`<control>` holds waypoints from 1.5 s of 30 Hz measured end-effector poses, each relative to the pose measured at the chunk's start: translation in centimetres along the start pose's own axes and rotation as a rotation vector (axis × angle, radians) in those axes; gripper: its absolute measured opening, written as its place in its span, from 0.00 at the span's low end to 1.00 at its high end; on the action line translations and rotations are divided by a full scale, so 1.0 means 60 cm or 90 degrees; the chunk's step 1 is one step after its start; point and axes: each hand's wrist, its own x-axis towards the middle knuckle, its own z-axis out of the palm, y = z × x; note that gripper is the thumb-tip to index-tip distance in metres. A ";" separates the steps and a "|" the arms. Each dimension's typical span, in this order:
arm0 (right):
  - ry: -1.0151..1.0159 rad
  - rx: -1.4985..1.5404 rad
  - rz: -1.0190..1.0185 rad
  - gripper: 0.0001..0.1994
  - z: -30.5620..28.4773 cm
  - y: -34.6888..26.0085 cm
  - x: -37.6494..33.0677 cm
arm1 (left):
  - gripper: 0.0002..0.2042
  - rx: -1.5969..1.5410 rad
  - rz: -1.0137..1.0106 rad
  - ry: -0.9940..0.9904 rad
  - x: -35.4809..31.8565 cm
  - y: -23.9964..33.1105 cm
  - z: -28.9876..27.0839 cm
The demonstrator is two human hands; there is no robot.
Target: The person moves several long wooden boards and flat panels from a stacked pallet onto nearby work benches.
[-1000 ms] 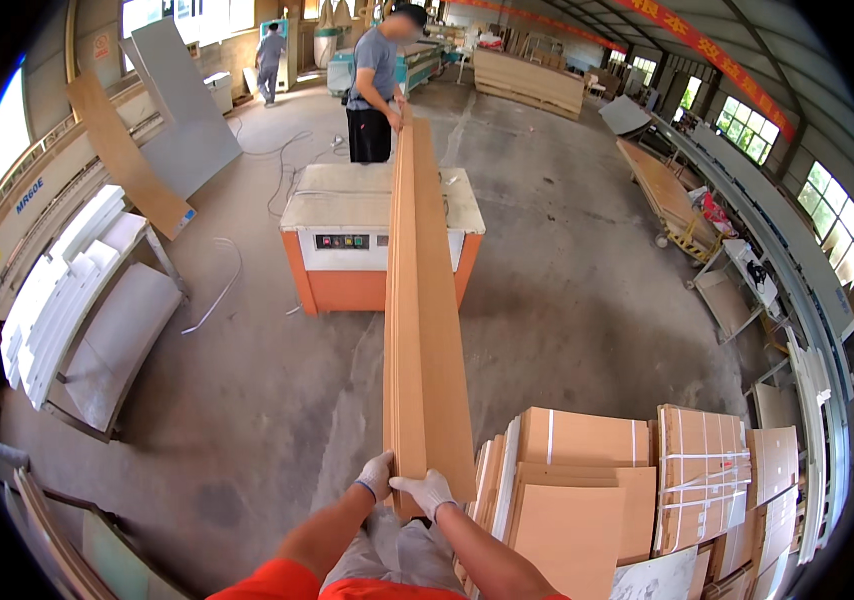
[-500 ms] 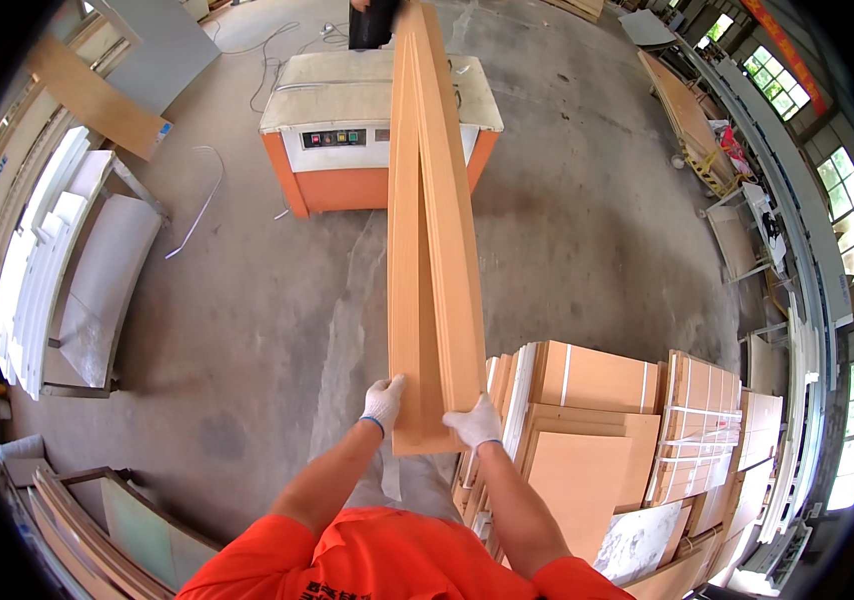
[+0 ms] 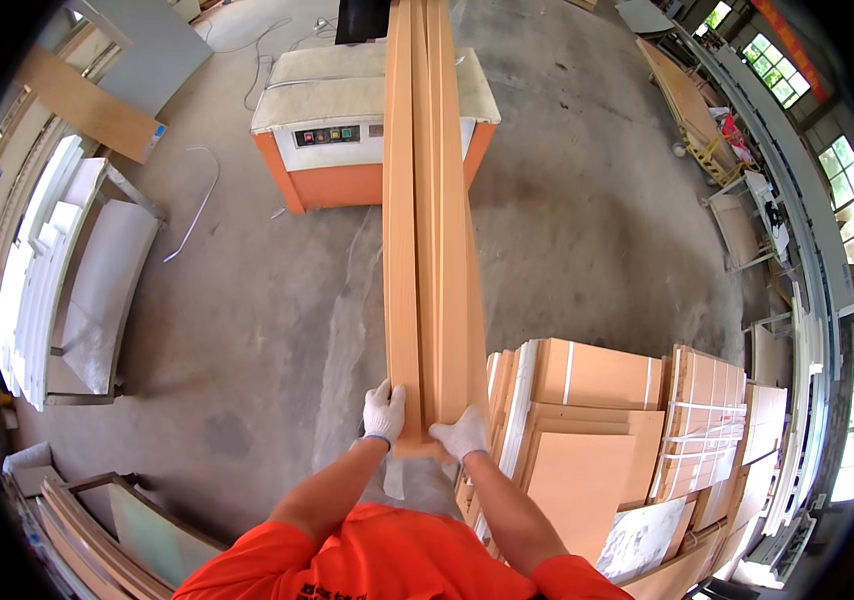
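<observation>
Two long tan boards with grooved edges, a left board (image 3: 402,260) and a right board (image 3: 455,290), stretch away from me over a white-and-orange strapping machine (image 3: 342,180). They lie side by side with a narrow dark gap between them. My left hand (image 3: 385,410), in a white glove, is closed on the left edge near the close end. Also gloved, my right hand (image 3: 461,434) grips the right board at the same end, thumb on top. The undersides of the boards and the fingers beneath them are hidden. The far ends run past the top of the picture.
Tan panels (image 3: 587,470) and strapped bundles (image 3: 702,410) stand at the lower right. A rack of white strips (image 3: 37,270) is at the left. A dark upright object (image 3: 362,20) stands behind the machine, and cables (image 3: 257,60) lie on the floor.
My right hand has moved left with the right board. The wedge-shaped gap between the boards has narrowed, so they run nearly parallel. Another person's fingers at the top edge are out of sight.
</observation>
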 end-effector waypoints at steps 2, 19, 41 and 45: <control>0.007 0.004 -0.061 0.29 0.013 -0.003 -0.006 | 0.21 0.073 0.012 0.050 -0.011 -0.005 0.012; 0.024 -0.082 -0.032 0.36 -0.046 0.021 0.009 | 0.44 0.317 0.024 0.017 -0.044 0.073 0.028; 0.064 0.008 -0.010 0.30 -0.156 0.101 0.073 | 0.36 -0.019 -0.039 0.055 -0.008 0.012 -0.025; 0.041 0.079 -0.028 0.31 -0.164 0.085 0.061 | 0.35 -0.050 -0.064 0.016 -0.010 0.051 -0.022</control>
